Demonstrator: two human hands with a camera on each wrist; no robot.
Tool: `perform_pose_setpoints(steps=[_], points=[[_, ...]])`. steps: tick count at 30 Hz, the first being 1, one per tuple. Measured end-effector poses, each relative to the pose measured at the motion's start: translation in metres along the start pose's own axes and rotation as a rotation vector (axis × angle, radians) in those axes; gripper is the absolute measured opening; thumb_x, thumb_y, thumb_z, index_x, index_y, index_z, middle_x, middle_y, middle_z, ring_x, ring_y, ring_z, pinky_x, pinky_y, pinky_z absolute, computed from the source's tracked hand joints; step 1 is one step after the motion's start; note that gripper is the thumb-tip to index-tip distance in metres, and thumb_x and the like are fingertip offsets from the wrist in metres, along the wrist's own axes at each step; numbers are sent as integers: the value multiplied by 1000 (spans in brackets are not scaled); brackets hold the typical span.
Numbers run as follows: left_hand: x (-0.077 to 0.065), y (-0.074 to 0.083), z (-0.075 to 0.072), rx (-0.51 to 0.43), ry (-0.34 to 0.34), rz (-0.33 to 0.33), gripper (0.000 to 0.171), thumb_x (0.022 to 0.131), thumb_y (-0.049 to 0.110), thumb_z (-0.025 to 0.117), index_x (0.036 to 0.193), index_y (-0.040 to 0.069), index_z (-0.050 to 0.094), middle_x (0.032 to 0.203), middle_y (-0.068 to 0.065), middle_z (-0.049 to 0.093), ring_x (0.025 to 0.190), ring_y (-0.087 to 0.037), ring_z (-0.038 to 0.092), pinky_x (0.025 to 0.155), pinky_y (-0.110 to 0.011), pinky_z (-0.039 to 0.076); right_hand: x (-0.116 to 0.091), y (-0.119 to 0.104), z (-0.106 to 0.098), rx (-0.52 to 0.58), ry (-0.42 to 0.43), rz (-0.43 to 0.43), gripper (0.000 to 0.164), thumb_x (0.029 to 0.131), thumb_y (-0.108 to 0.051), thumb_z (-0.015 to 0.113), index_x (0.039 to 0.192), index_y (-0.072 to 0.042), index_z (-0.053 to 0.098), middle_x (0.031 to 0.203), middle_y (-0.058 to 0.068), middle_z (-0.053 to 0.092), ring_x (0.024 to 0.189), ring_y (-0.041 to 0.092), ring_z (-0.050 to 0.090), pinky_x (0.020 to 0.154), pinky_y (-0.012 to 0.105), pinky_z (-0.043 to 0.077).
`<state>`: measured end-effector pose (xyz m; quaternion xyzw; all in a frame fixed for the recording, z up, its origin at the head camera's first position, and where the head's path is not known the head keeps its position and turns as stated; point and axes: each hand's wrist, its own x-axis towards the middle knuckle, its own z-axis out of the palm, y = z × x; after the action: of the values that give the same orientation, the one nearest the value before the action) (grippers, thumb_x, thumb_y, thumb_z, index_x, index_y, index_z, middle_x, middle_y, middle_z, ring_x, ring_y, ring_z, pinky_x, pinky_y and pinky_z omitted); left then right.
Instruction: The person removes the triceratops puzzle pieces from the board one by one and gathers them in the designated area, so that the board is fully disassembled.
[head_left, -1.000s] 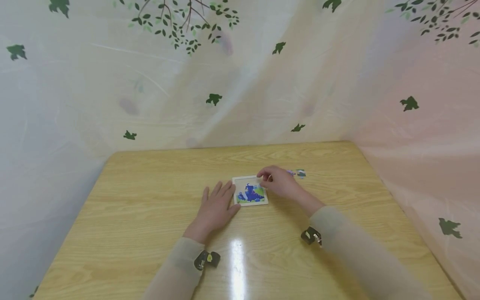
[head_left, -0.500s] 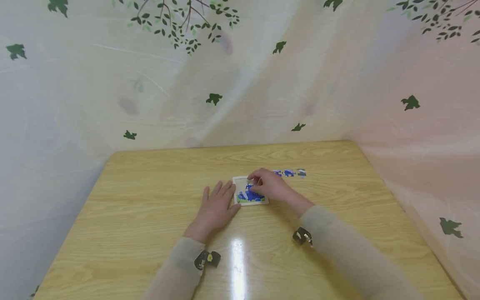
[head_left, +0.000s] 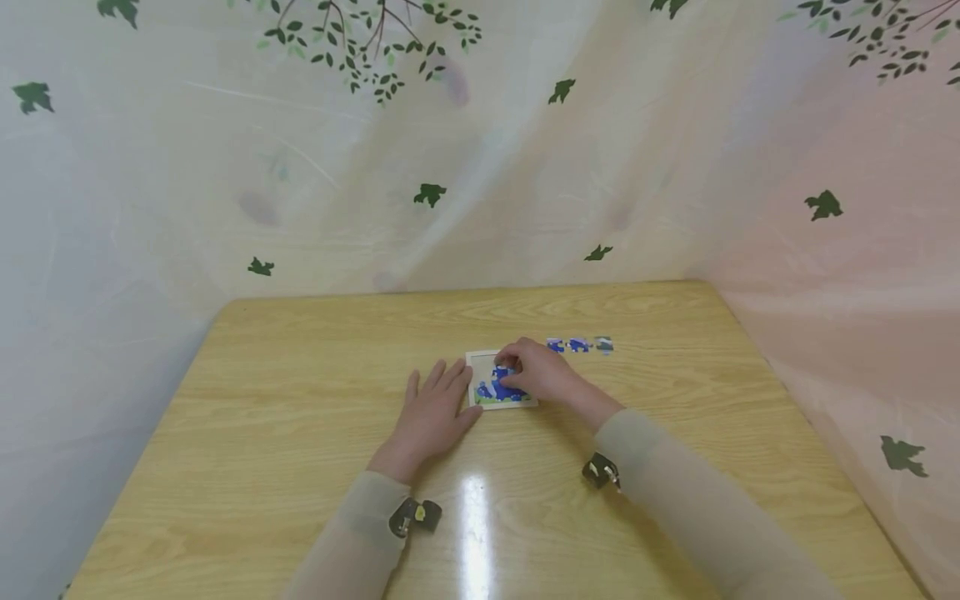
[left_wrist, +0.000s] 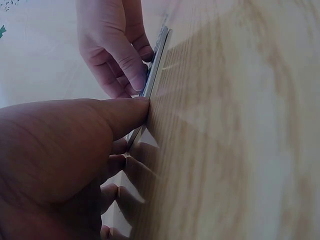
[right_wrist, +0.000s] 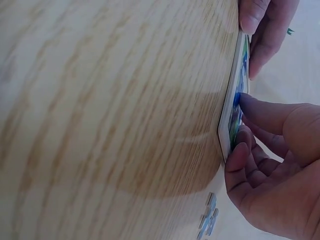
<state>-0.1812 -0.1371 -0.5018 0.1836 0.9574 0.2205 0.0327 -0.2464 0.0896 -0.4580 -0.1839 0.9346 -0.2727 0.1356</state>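
A small jigsaw puzzle in a white-framed tray lies on the table, its picture showing a blue dinosaur on green ground; the upper left part of the tray is bare. My left hand rests flat at the tray's left side, fingers straight, with the thumb against the lower left corner. Over the right part of the puzzle, my right hand has its thumb and curled fingers down at the surface, pinching a puzzle piece mostly hidden by the fingers. In the right wrist view the right thumb touches the blue part of the picture.
Several loose puzzle pieces lie in a row beyond the right hand, toward the back of the wooden table. A pale cloth with printed leaves hangs behind and beside the table.
My right hand has moved left and slightly down over the puzzle, then held nearly still there. More of the loose row now shows. My left hand has stayed put.
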Motion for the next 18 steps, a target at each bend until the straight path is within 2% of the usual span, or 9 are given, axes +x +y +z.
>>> perform_pose_setpoints(steps=[2,10,18], points=[[0,0,0,5,5,3,72,112,47,60,170,8,43,179,-12,33,167,-42,20,131,-72,0,0,-1,0,0,2,3,33,101,-13,82,133,-7,76,111,4,69,104,20,65,97,41,58],[2,-3,1,-12,-14,-12,73,112,49,59,171,11,40,180,-9,29,168,-39,16,132,-70,-4,0,-3,0,-7,13,-3,31,101,-13,82,131,-7,76,111,5,68,104,21,65,96,42,58],[3,-4,1,-10,-25,-16,74,112,50,60,172,12,39,181,-8,28,169,-39,14,132,-69,-5,-3,-4,-1,-4,20,-6,27,101,-12,82,127,-11,74,117,7,65,107,23,63,97,43,59]])
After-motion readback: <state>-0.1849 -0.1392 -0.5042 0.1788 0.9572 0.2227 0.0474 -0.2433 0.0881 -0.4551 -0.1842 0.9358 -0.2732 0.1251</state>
